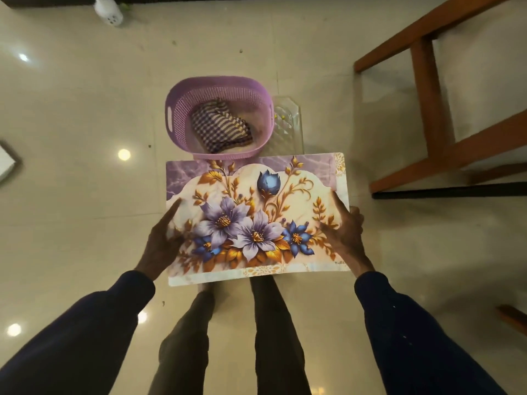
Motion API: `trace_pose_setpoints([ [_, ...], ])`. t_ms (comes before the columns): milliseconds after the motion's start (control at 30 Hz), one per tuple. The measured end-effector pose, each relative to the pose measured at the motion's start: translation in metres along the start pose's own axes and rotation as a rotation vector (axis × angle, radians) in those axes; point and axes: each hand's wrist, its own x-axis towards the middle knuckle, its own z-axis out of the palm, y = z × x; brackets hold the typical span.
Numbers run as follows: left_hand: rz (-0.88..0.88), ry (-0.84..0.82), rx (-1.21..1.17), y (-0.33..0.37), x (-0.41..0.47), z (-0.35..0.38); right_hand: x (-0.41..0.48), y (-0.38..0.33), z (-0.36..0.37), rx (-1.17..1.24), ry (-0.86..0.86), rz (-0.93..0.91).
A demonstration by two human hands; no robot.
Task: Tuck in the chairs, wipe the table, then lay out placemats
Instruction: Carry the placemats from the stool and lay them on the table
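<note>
I hold a floral placemat [256, 218] flat in the air above the floor, printed with purple and blue flowers and gold leaves. My left hand [162, 238] grips its left edge, thumb lying on top. My right hand [346, 232] grips its right edge, thumb on the printed face. Beyond the mat a purple plastic basket [176, 109] stands on the floor with a folded checked cloth [219, 126] inside.
A clear plastic tray [288, 121] lies right of the basket. A brown wooden chair frame [427, 89] stands at the upper right on the glossy tiled floor. A white spotted object [109, 10] sits at the top left. My legs are below the mat.
</note>
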Motion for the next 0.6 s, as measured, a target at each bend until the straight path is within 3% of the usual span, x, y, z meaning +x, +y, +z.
trace_pose_setpoints([
  [233, -0.014, -0.068, 0.092, 0.034, -0.050, -0.004, -0.073, -0.001, -0.003, 0.036, 0.095, 0.039],
  [600, 0.255, -0.245, 0.220, 0.159, -0.160, -0.062, -0.279, -0.023, -0.068, 0.120, 0.311, 0.156],
])
